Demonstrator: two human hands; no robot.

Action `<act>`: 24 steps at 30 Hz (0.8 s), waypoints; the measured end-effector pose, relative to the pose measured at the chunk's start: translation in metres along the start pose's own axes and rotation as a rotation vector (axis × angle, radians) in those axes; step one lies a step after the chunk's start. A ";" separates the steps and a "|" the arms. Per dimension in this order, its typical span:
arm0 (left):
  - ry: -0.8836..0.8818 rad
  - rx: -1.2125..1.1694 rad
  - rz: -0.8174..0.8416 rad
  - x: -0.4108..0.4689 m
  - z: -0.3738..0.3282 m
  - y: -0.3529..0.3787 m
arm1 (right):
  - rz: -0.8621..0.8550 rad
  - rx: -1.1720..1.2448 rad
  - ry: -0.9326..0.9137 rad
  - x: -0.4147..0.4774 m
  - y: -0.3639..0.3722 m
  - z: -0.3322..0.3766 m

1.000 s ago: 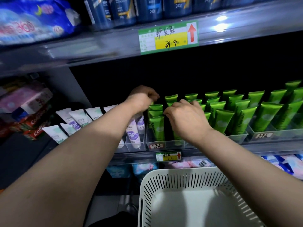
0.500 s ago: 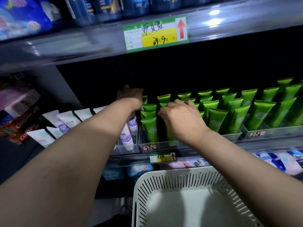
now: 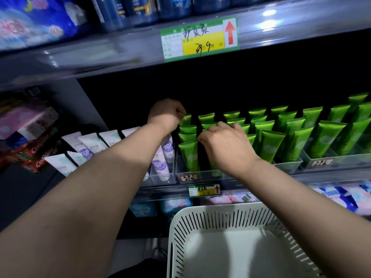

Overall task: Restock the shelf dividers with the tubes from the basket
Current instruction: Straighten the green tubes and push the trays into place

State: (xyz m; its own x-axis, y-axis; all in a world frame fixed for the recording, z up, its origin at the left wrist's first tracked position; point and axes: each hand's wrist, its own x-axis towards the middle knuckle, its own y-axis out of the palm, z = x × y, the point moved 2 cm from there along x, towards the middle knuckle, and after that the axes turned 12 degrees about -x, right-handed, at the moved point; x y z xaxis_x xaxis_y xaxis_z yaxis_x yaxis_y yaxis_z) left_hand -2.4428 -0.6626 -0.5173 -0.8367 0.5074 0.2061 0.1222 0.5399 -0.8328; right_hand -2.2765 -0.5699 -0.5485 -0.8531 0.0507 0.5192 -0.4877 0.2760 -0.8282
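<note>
Left hand (image 3: 166,115) has shifted rearward beside the first row of tubes (image 3: 188,153), fist curled, grasp indeterminate; dark headroom lies above. Right hand (image 3: 226,143) grips a second-row tube (image 3: 215,167); basket (image 3: 200,221) below.

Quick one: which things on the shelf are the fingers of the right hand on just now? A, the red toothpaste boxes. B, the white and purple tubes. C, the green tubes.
C: the right hand has its fingers curled over the tops of the green tubes, near the left end of their rows.
</note>
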 end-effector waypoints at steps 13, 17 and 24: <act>0.004 -0.113 0.054 -0.004 0.003 0.012 | 0.029 -0.004 -0.004 0.000 0.003 0.003; 0.003 -0.093 0.057 -0.004 0.003 0.011 | 0.037 -0.009 -0.005 0.001 0.002 0.003; 0.034 -0.094 0.028 -0.008 0.002 0.009 | 0.050 0.019 -0.010 -0.001 -0.003 -0.002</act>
State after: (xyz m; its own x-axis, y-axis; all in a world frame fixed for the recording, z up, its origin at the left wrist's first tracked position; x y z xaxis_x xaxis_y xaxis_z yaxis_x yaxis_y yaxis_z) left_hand -2.4361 -0.6631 -0.5273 -0.8140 0.5445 0.2023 0.1961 0.5854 -0.7867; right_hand -2.2735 -0.5693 -0.5461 -0.8781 0.0541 0.4754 -0.4482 0.2550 -0.8568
